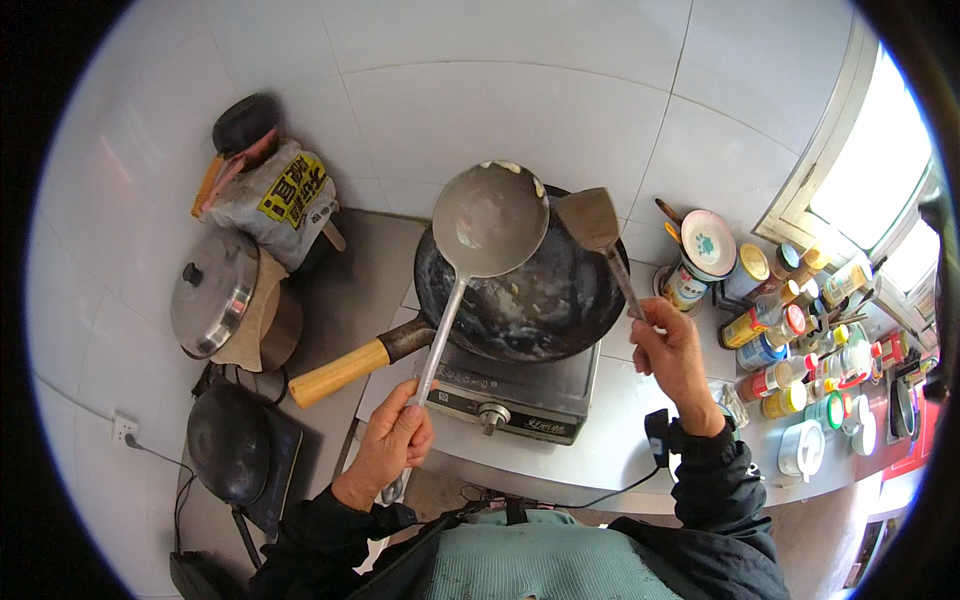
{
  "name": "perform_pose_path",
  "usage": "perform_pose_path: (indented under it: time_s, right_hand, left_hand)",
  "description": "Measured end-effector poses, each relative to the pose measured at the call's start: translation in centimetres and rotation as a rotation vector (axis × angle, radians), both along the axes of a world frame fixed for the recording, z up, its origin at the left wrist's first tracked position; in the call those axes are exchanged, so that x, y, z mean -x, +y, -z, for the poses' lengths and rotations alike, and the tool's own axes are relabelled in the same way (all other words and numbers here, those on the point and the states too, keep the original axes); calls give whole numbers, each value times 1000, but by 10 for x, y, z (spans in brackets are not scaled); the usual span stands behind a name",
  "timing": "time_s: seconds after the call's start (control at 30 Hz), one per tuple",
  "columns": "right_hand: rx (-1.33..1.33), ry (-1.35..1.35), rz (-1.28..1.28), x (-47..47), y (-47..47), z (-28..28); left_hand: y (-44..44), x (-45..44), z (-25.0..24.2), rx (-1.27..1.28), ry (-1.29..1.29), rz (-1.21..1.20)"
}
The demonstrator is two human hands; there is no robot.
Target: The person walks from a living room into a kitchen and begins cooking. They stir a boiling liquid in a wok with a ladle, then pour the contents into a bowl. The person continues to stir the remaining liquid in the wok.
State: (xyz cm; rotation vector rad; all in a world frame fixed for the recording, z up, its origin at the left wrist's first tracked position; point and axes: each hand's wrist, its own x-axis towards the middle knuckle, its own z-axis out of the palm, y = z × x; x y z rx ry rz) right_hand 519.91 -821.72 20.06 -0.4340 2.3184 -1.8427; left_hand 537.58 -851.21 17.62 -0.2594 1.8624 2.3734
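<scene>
My left hand [390, 439] is closed around the long metal handle of a large round ladle [491, 217]. The ladle's wide head is held above the left part of a black wok [525, 315], with pale bits on its far rim. My right hand [669, 352] grips the handle of a metal wok spatula [592, 217], its blade raised over the wok's far right edge. Whitish residue and a few small bits lie in the wok. The wok sits on a tabletop gas stove [517, 390], and its wooden handle [341, 373] points to the near left.
Left of the wok stand a lidded steel pot [217, 292], a plastic-bagged item [281, 202] and a dark pan [229, 442] on a black cooktop [281, 480]. Right of it are a small plate [709, 244] on a can, many sauce bottles [776, 375] and a white enamel pot [801, 450].
</scene>
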Motion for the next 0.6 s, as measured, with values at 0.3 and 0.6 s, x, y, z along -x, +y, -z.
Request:
perform_pose_path:
  time_s: [0.3,0.6]
  right_hand:
    - [185,-100,15,-11,-51,33]
    - [26,74,30,1,-47,9]
  left_hand:
    - [20,-6,15,112,163,18]
    - [16,-13,6,124,49,74]
